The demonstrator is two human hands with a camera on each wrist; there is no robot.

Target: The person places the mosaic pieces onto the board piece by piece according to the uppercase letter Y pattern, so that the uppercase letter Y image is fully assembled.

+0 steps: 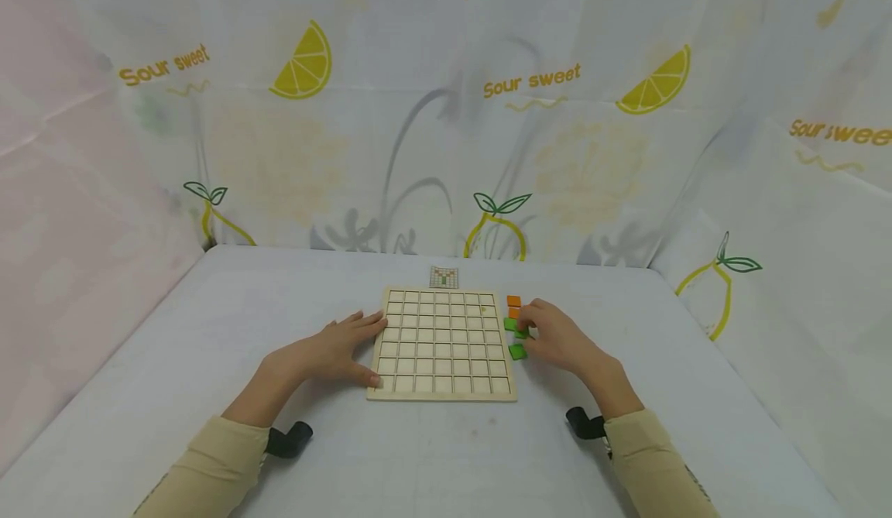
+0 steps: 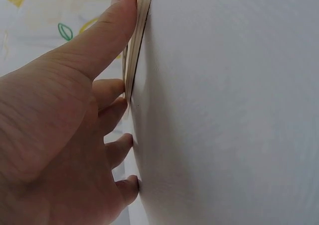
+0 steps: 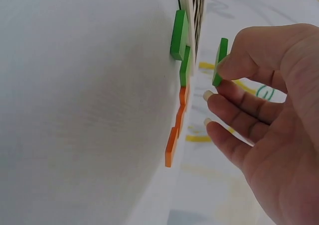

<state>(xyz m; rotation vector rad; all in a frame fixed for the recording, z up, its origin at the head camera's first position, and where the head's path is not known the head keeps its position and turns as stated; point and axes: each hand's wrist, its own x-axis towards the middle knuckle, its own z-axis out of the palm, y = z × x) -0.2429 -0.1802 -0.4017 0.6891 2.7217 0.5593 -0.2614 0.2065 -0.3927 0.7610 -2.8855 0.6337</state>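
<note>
A pale wooden grid board lies flat on the white table. My left hand rests at its left edge, thumb on the near corner and fingers spread along the side. To the right of the board, my right hand pinches a green square tile between thumb and index finger, lifted off the table in the right wrist view. Below that hand lie two more green tiles, one close to the board's edge. Several orange tiles continue the row away from me, partly hidden by the hand in the head view.
A small card printed with a coloured grid pattern lies just beyond the board's far edge. White cloth printed with lemons hangs behind the table and on both sides. A black strap piece sticks out from each wrist.
</note>
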